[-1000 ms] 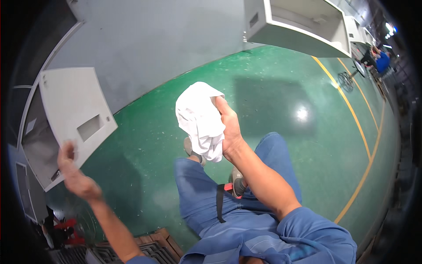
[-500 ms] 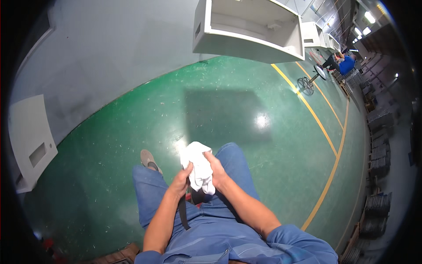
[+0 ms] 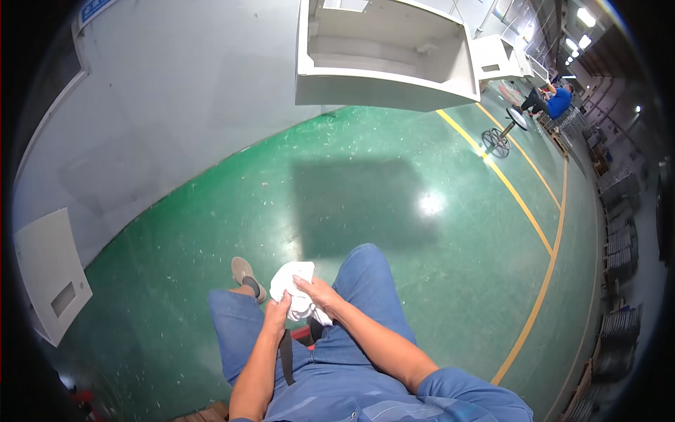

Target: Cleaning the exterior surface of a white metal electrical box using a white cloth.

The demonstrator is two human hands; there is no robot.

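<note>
The green floor [image 3: 478, 295] spreads across the scene, specked with pale bits and crossed on the right by yellow lines [image 3: 517, 190]. A grey wall [image 3: 190, 84] rises along the far left. At the far side an open-fronted, light-grey cabinet [image 3: 387, 91] stands clear of the floor, its hollow interior facing the person; a pale cabinet panel [image 3: 49, 260] with a rectangular cutout is at the left edge. Far right, a co-worker in a blue top [image 3: 560, 103] is near a round-seated stool [image 3: 517, 118].

Nearer, the person's blue trousers [image 3: 369, 281] frame the work, knees apart, with a dark strap [image 3: 286, 359] hanging between them. The white cloth [image 3: 290, 276] is up off the floor, bunched between both hands in front of the lap.

The left hand [image 3: 276, 311] grips its near left side and the right hand [image 3: 320, 292] its right side, the right thumb laid across the top. Both sets of fingers are closed on fabric; how they sit underneath is hidden.

To handle the cloth well, both hands should probably stay close together, turning the loose edges inward until it makes an even, compact pad. The loose part hanging below the right hand seems worth gathering first, since it could catch on the strap. Holding the bundle above the knees should keep it off the specked floor, and a light, even grip would let the folds shift without dropping.
</note>
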